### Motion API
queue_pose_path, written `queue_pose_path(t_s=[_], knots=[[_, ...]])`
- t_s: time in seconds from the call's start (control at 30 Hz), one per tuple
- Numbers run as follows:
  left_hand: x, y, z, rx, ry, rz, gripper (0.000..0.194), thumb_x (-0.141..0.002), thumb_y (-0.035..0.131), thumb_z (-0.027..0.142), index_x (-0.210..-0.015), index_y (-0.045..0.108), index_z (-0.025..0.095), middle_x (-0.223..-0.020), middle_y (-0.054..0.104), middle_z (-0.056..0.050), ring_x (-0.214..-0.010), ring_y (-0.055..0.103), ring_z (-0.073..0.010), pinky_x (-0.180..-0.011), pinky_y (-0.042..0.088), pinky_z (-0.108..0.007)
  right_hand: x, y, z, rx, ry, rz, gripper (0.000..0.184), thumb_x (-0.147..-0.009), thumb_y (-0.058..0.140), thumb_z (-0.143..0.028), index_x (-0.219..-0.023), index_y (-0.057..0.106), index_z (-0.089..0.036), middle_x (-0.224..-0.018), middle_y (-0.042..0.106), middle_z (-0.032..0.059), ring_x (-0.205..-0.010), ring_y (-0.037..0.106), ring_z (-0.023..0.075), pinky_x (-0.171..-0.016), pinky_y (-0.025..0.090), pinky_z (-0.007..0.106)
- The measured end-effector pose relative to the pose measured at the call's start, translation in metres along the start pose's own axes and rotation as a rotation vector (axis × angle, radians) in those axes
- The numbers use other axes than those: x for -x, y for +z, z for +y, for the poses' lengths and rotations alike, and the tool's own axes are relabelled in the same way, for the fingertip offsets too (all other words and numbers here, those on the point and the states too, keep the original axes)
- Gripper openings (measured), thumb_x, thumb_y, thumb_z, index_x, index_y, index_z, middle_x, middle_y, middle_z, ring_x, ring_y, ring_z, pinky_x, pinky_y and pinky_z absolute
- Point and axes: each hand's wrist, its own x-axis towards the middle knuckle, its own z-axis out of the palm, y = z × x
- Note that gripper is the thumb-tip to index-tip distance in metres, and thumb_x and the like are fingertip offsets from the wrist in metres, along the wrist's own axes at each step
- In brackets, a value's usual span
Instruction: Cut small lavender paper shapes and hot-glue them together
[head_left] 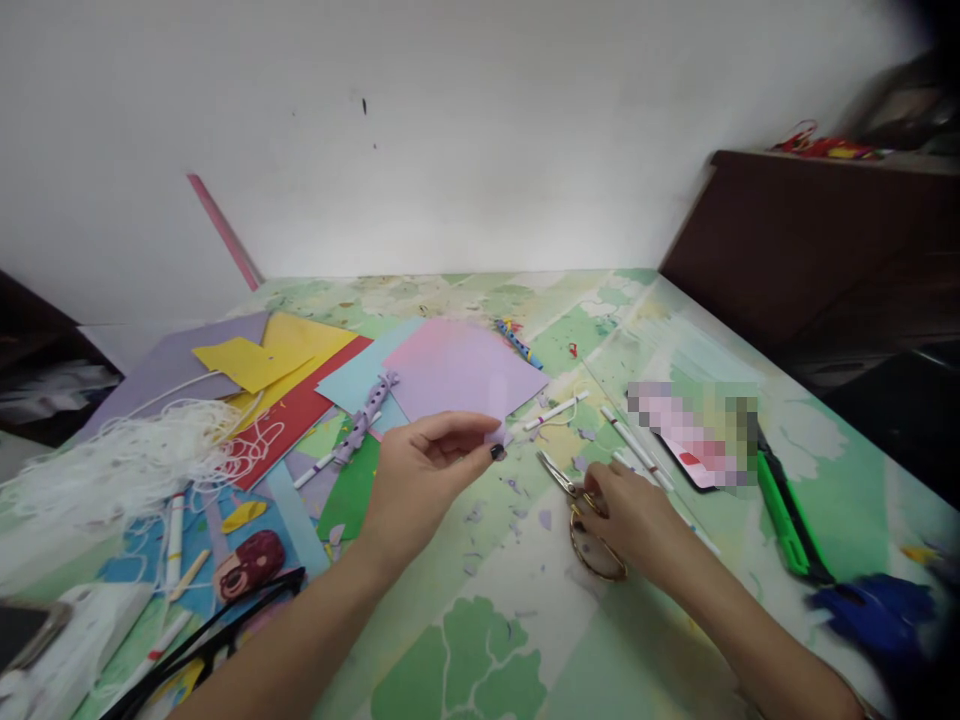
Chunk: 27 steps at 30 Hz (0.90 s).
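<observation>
With paper (496,435) pinched in the left hand (421,472) and scissors (571,490) held near it in the right hand (631,510), fingertips (486,426) may be nicked by slipping blades (557,474).

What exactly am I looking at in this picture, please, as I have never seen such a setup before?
There is no machine here: a person works with two bare hands. The single picture comes from a camera worn on the head, looking forward and down.

The left hand pinches a small purple piece between thumb and finger. The right hand has its fingers at the handles of the scissors; how firmly it grips them is hard to tell.

On the patterned table lie a purple sheet, a heap of white string, scattered scraps and a green-and-black tool.
</observation>
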Motion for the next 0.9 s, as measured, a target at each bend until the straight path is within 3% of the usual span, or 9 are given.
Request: queue_pose_path(t_s=[0.1, 0.3, 0.47, 0.57, 0.67, 0.77, 0.9], knots=[[-0.001, -0.001, 0.0, -0.004, -0.007, -0.005, 0.018, -0.065, 0.075, 0.01, -0.08, 0.076, 0.019, -0.073, 0.075, 0.001, -0.066, 0.068, -0.0091, -0.061, 0.055, -0.013, 0.002, 0.008, 0.008, 0.006, 0.009, 0.003, 0.008, -0.075, 0.059, -0.02, -0.082, 0.058, -0.017, -0.088, 0.061, 0.0086, -0.074, 0.058, 0.0201, -0.057, 0.033, 0.027], [-0.005, -0.003, 0.002, -0.038, -0.022, -0.061, 0.019, -0.066, 0.074, 0.011, -0.084, 0.075, 0.018, -0.066, 0.071, 0.0, -0.059, 0.065, -0.0101, -0.052, 0.052, -0.016, 0.01, 0.005, 0.012, -0.02, 0.034, -0.073, 0.007, -0.068, 0.056, -0.016, -0.073, 0.053, -0.02, -0.065, 0.06, 0.0006, -0.059, 0.052, 0.0154, -0.051, 0.025, 0.025], [-0.005, -0.003, 0.0, -0.072, -0.006, -0.065, 0.017, -0.067, 0.073, 0.012, -0.082, 0.075, 0.02, -0.069, 0.073, -0.001, -0.06, 0.066, -0.0124, -0.05, 0.052, -0.018, 0.017, 0.005, 0.01, -0.035, 0.038, -0.049, 0.018, -0.063, 0.055, -0.014, -0.08, 0.052, -0.019, -0.063, 0.058, 0.0007, -0.055, 0.046, 0.0145, -0.049, 0.022, 0.026], [-0.005, -0.002, -0.001, -0.091, 0.006, -0.059, 0.016, -0.067, 0.073, 0.013, -0.081, 0.076, 0.021, -0.073, 0.075, -0.002, -0.062, 0.068, -0.0147, -0.052, 0.055, -0.021, 0.019, 0.002, 0.014, -0.22, 0.003, -0.086, 0.033, -0.066, 0.055, -0.015, -0.099, 0.052, -0.018, -0.064, 0.06, -0.0006, -0.056, 0.05, 0.0154, -0.05, 0.026, 0.025], [-0.006, -0.002, -0.003, -0.091, 0.009, -0.061, 0.014, -0.068, 0.073, 0.015, -0.081, 0.076, 0.021, -0.074, 0.076, -0.003, -0.065, 0.071, -0.0174, -0.056, 0.057, -0.024, 0.019, 0.001, 0.018, -0.504, -0.033, -0.179, 0.047, -0.068, 0.056, -0.015, -0.115, 0.05, -0.019, -0.078, 0.066, 0.0014, -0.063, 0.057, 0.0148, -0.053, 0.034, 0.023], [-0.006, -0.002, -0.004, -0.101, -0.002, -0.064, 0.015, -0.069, 0.073, 0.016, -0.082, 0.076, 0.021, -0.071, 0.075, -0.003, -0.064, 0.071, -0.0175, -0.054, 0.056, -0.023, 0.019, 0.003, 0.017, -0.602, -0.059, -0.206, 0.039, -0.071, 0.061, -0.021, -0.109, 0.058, -0.019, -0.072, 0.063, -0.0001, -0.06, 0.054, 0.0135, -0.053, 0.036, 0.023], [-0.005, -0.001, -0.004, -0.132, -0.013, -0.076, 0.014, -0.068, 0.074, 0.016, -0.081, 0.076, 0.021, -0.068, 0.075, -0.002, -0.06, 0.069, -0.0158, -0.049, 0.053, -0.021, 0.017, 0.004, 0.013, -0.67, -0.1, -0.132, 0.032, -0.071, 0.068, -0.039, -0.096, 0.067, -0.018, -0.059, 0.045, -0.0042, -0.055, 0.039, 0.0109, -0.051, 0.029, 0.024]])
